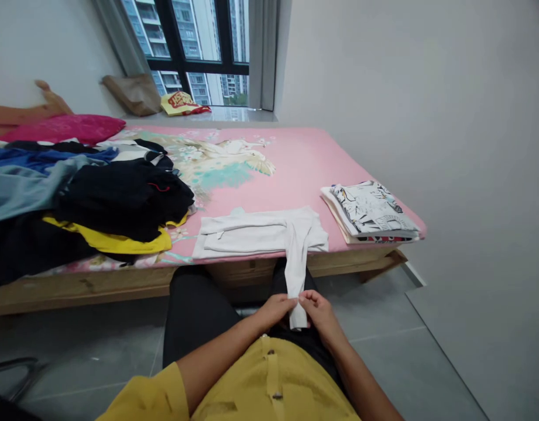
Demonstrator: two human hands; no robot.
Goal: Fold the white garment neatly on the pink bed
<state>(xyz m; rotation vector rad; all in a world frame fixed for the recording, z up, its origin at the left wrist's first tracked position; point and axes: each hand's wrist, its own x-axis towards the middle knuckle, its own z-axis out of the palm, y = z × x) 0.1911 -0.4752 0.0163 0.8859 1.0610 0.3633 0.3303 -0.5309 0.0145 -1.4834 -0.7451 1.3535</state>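
Observation:
A white long-sleeved garment (256, 234) lies partly folded at the front edge of the pink mattress (295, 158). One of its sleeves (295, 275) hangs off the edge down toward my lap. My left hand (275, 307) and my right hand (318, 310) both pinch the cuff end of that sleeve, close together, just above my black trousers and yellow shirt.
A pile of dark, blue, grey and yellow clothes (76, 199) covers the mattress's left half. A folded stack with a printed top piece (370, 213) sits at the right corner. Another person's arm and hand (41, 108) rest at the far left. Window sill with bags (164, 99) behind.

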